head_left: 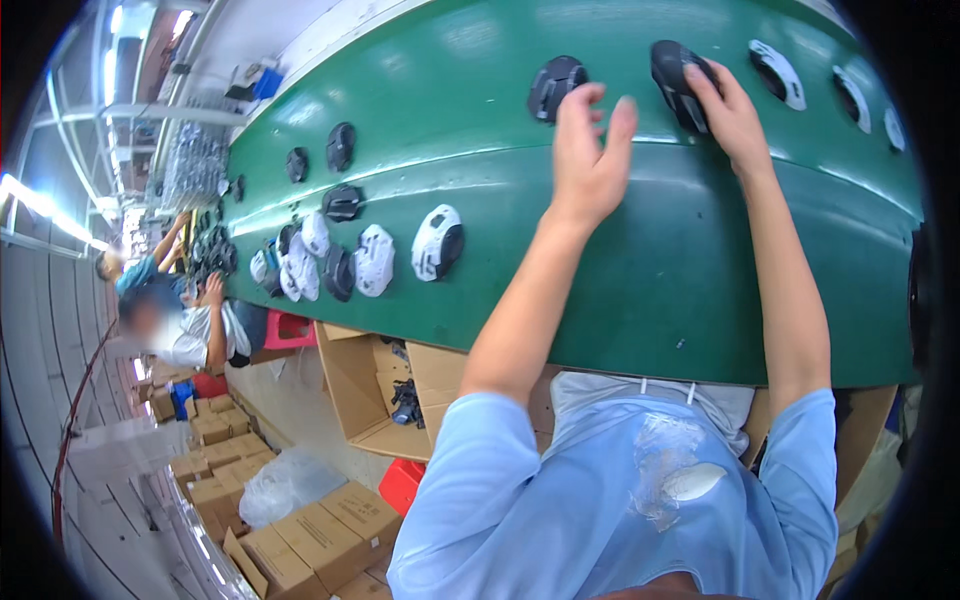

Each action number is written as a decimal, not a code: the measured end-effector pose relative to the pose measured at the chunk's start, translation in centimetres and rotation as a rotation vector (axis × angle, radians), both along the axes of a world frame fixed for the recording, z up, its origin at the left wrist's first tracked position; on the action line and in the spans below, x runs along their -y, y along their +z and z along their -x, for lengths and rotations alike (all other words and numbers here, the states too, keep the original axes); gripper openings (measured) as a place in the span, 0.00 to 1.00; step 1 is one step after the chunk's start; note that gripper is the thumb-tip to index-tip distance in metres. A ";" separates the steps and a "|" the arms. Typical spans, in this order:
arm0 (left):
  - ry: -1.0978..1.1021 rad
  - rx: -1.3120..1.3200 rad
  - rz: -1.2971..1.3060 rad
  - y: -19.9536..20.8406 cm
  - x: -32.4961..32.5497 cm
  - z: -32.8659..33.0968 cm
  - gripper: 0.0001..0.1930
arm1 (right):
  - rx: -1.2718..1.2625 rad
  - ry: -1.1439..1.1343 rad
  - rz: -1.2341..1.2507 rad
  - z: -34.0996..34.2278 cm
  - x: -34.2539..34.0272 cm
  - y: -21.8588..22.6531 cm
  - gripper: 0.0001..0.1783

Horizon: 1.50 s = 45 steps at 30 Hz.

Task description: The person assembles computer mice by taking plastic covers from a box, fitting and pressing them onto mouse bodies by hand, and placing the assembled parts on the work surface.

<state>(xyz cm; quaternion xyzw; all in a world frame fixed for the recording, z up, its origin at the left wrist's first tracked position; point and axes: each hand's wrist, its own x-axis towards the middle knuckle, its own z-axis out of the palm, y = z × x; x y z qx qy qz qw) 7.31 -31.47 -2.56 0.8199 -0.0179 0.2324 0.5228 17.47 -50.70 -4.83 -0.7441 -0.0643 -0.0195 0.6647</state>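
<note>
At the far side of the green work surface (640, 240), my right hand (735, 118) grips a black computer mouse (678, 85), its fingers over the right side of the shell. To its left, another black computer mouse (553, 90) lies on the surface. My left hand (590, 165) is beside that one, thumb and fingers apart, with nothing visible between them. Its fingertips overlap the mouse's right edge, and I cannot tell whether they touch it. Farther right lie white-and-black mice (788, 75) in a row.
White mice (437, 243) and black mice (340, 147) are spread to the left. Two people (185, 325) sit at the far left end. Below the edge stands an open carton (360, 390); more cardboard boxes (320, 540) and a plastic bag (288, 485) are on the floor.
</note>
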 end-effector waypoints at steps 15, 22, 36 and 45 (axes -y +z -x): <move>-0.127 -0.162 -0.612 -2.6 -0.9 18.4 0.17 | 0.553 0.094 0.494 11.6 5.5 -1.3 0.21; 0.000 -0.099 -0.687 -3.2 0.3 22.2 0.24 | 0.618 0.254 0.679 11.5 5.5 0.3 0.17; 0.255 0.198 -0.581 -4.7 -0.1 24.7 0.18 | 0.353 0.194 0.257 12.7 3.4 -0.5 0.17; 1.153 -0.006 -0.386 -6.3 -23.5 44.4 0.16 | 0.279 1.447 0.037 31.4 -21.3 7.1 0.17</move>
